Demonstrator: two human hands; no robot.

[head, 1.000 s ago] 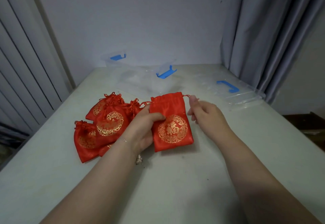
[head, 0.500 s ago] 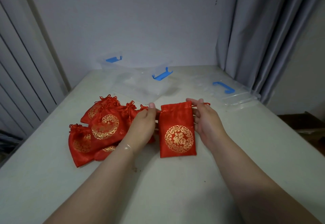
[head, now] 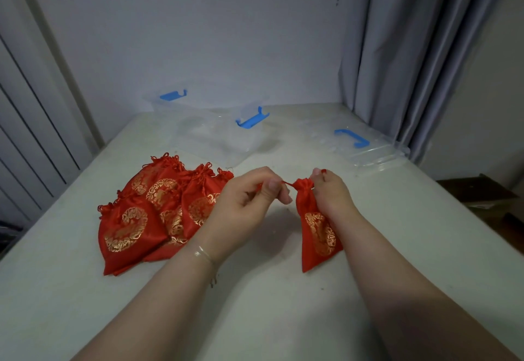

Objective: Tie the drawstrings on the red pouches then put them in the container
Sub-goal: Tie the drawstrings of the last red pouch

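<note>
Cinching satin pouch (head: 314,219), gathered neck

Two bare forearms enter from the 6 o'clock edge; no sleeves are visible on either. The left wrist carries a thin bracelet (head: 204,253) of fine, pale metallic strands, with a small dangling piece hanging at its 5 o'clock side. The left hand (head: 249,199) has short, unpainted nails. The right hand (head: 330,193) wears no ring or band; its wrist is bare
</note>
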